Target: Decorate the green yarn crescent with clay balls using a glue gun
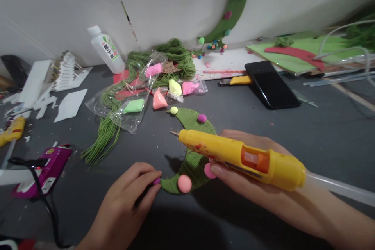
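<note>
A crescent wrapped in green yarn (197,164) lies on the dark table, with coloured balls along its edge. At its lower left tip my left hand (129,195) pinches a small purple ball (157,181). A salmon ball (184,184) sits beside that tip, and a magenta ball (202,118) and a yellow ball (174,110) are on the upper part. In my right hand (243,179) is a yellow hot glue gun (228,150), its metal nozzle pointing left above the crescent. A clear glue stick (336,187) sticks out of its back. A pink ball (209,170) shows by my right thumb.
Green yarn (108,136) and bags of coloured clay (134,106) lie behind the crescent. A phone (272,84) rests near a yellow cutter (240,80). At left are a purple power strip (43,172) and another glue gun (13,131). A bottle (107,50) leans against the wall.
</note>
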`<action>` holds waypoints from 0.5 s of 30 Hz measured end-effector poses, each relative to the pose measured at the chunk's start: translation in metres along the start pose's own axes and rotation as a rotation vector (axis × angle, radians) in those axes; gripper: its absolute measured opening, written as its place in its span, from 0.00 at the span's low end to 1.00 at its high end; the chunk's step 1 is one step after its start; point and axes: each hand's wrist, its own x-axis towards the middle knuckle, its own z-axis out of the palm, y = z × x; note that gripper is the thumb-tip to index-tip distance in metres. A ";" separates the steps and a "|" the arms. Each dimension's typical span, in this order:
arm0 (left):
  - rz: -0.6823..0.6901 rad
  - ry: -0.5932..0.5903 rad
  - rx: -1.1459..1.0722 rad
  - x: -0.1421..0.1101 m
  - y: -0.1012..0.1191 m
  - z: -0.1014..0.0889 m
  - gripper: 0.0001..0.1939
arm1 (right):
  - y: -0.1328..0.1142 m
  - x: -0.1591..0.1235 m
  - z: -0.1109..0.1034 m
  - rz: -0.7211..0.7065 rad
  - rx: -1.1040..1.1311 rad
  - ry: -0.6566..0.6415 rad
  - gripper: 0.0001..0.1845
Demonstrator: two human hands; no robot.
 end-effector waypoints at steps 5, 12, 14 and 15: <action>-0.029 -0.008 0.024 -0.003 -0.002 -0.003 0.09 | -0.002 0.001 0.000 0.033 0.058 -0.005 0.06; -0.032 -0.056 0.043 -0.002 -0.004 -0.013 0.10 | -0.005 -0.001 -0.001 0.108 0.101 -0.018 0.10; -0.025 -0.060 0.016 0.001 -0.004 -0.012 0.10 | -0.005 -0.001 -0.001 0.113 0.080 -0.027 0.08; -0.017 -0.072 -0.001 0.003 -0.004 -0.011 0.10 | -0.005 0.000 -0.001 0.115 0.073 -0.030 0.08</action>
